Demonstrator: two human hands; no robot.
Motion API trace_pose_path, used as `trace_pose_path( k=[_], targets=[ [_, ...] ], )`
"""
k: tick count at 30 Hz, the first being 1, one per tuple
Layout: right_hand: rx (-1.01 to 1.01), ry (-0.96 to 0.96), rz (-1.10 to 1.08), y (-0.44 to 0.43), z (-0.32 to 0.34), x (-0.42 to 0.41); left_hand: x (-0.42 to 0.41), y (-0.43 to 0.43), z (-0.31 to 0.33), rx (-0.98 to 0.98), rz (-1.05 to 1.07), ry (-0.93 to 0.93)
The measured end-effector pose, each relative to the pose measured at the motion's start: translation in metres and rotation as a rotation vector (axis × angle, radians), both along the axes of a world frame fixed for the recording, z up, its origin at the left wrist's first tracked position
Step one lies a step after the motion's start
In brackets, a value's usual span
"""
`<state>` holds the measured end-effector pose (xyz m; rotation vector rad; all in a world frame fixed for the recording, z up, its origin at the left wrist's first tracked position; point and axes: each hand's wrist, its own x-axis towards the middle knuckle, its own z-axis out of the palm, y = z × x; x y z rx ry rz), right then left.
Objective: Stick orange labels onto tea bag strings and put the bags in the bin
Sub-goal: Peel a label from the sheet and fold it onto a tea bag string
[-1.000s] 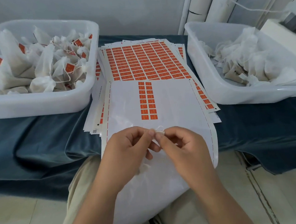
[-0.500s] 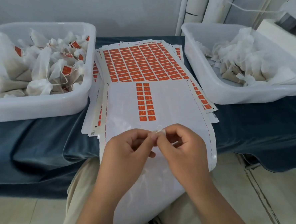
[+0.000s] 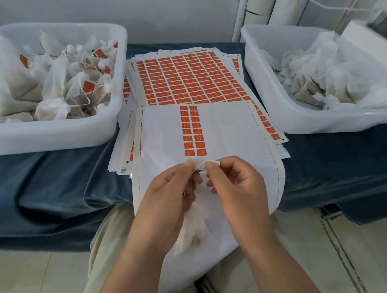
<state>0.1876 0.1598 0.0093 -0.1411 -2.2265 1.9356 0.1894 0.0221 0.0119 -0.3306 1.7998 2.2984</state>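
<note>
Fingertips (image 3: pixel 190 167) of both hands are pinched together on one small white tab (image 3: pixel 200 165), just past the near end of the orange labels (image 3: pixel 193 130) on the top label sheet (image 3: pixel 227 130). No orange shows in the pinch, so I can't tell if a label is on yet. Left hand (image 3: pixel 168 193) and right hand (image 3: pixel 238 184) hover over that sheet's near end, with the tea bag (image 3: pixel 193 228) hanging under the left palm. My read on progress: two short label columns remain on this sheet, with full sheets (image 3: pixel 184 79) behind it. Left bin (image 3: pixel 51 137), left of the sheet, holds many tagged bags. Right bin (image 3: pixel 299 121), right of it, holds a heap of untagged ones. Mid-batch, plenty left.
</note>
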Motion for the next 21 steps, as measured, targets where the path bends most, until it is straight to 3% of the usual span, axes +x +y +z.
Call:
trace_pose_path(
  k=[5, 10, 13, 15, 18, 21],
  targets=[
    [-0.184, -0.047, 0.007, 0.000, 0.005, -0.002, 0.003, 0.002, 0.003, -0.274, -0.016, 0.178],
    [-0.102, 0.030, -0.021, 0.006, 0.005, -0.003, 0.003, 0.006, 0.004, -0.490, 0.033, 0.239],
    [-0.119, 0.049, -0.155, 0.015, 0.003, -0.006, 0.004, 0.002, 0.002, -0.406, 0.057, 0.231],
    [-0.085, 0.040, -0.216, 0.020, 0.001, -0.008, 0.006, -0.001, 0.003, -0.232, 0.096, 0.198],
    [0.045, 0.006, -0.061, 0.017, -0.003, -0.006, 0.004, -0.001, 0.006, -0.074, 0.128, 0.163],
    [0.018, -0.036, 0.144, 0.005, -0.003, 0.000, 0.002, 0.005, 0.008, -0.038, 0.130, 0.163]
  ],
)
